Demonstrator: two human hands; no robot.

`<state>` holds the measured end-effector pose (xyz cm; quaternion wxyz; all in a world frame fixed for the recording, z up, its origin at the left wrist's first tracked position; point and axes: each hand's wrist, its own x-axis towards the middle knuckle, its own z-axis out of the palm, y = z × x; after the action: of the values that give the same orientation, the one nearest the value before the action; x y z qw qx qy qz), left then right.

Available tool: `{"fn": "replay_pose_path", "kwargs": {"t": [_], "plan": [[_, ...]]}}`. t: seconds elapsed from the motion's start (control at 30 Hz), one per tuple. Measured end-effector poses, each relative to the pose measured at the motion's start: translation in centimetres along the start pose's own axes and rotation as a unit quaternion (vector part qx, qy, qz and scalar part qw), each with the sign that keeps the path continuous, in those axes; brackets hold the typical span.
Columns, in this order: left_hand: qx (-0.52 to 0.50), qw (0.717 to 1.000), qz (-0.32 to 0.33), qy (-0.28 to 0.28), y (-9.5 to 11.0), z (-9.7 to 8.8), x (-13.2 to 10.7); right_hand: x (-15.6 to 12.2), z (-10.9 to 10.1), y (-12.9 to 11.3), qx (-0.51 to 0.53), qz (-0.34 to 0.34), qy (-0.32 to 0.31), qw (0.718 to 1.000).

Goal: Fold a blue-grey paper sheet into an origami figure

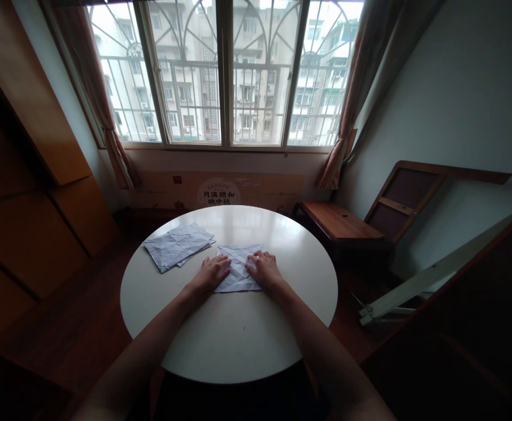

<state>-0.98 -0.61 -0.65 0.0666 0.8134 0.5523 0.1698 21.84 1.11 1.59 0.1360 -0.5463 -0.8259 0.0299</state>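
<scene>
A creased sheet of white paper (237, 262) lies on the round white table (221, 339) in front of me. My left hand (210, 275) rests flat on the sheet's left edge with fingers stretched out. My right hand (263, 270) lies flat on the sheet's right side, fingers also extended and pressing down. Neither hand grips anything.
A stack of several crumpled white papers (177, 245) lies at the table's back left. A wooden bench (339, 221) and a leaning framed panel (407, 202) stand to the right. Wooden cabinets (32, 193) line the left wall. A barred window (225, 70) faces me.
</scene>
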Motion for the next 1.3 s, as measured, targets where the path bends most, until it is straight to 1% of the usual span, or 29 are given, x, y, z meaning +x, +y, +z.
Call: {"fn": "replay_pose_path", "kwargs": {"t": [0.1, 0.27, 0.33, 0.43, 0.53, 0.63, 0.7, 0.77, 0.83, 0.93, 1.0, 1.07, 1.17, 1.3], "plan": [[-0.011, 1.000, 0.006, -0.003, -0.1, 0.1, 0.0, -0.1, -0.1, -0.5, -0.003, 0.008, -0.016, 1.000], [-0.014, 1.000, 0.006, -0.006, -0.2, 0.1, 0.0, 0.2, 0.0, -0.7, -0.004, 0.011, -0.091, 0.996], [-0.015, 1.000, 0.005, -0.009, -0.2, 0.1, 0.1, 0.3, 0.1, -0.5, -0.004, 0.030, -0.117, 0.993], [-0.016, 1.000, 0.002, -0.010, -0.2, 0.1, 0.1, 0.6, 0.1, 0.1, -0.005, 0.074, -0.134, 0.988], [-0.019, 1.000, 0.002, -0.009, -0.1, 0.0, 0.1, 0.7, 0.1, 0.8, -0.006, 0.112, -0.135, 0.984], [-0.021, 1.000, 0.005, -0.009, 0.0, -0.1, 0.1, 0.7, 0.2, 1.2, -0.009, 0.119, -0.127, 0.985], [-0.022, 1.000, 0.007, -0.007, 0.0, -0.1, 0.1, 0.6, 0.2, 1.2, -0.015, 0.119, -0.111, 0.987], [-0.023, 1.000, 0.008, -0.002, -0.1, 0.0, 0.1, 0.5, 0.2, 1.0, -0.020, 0.122, -0.078, 0.989], [-0.025, 1.000, 0.009, 0.004, -0.3, 0.1, 0.1, 0.4, 0.1, 0.7, -0.018, 0.110, -0.041, 0.993], [-0.025, 1.000, 0.008, 0.010, -0.5, 0.3, 0.1, 0.3, 0.0, 0.0, -0.002, 0.040, -0.014, 0.999], [-0.025, 1.000, 0.008, 0.010, -0.6, 0.4, 0.1, 0.3, 0.1, -0.5, 0.011, -0.002, -0.018, 1.000], [-0.024, 1.000, 0.009, 0.010, -0.6, 0.4, 0.2, 0.3, 0.4, -0.9, 0.017, -0.008, -0.047, 0.999], [-0.025, 1.000, 0.007, 0.010, -0.5, 0.2, 0.2, 0.3, 0.7, -1.1, 0.009, 0.012, -0.099, 0.995], [-0.025, 1.000, 0.002, 0.005, -0.2, -0.1, 0.1, 0.6, 0.7, -0.5, 0.004, 0.065, -0.122, 0.990]]}}
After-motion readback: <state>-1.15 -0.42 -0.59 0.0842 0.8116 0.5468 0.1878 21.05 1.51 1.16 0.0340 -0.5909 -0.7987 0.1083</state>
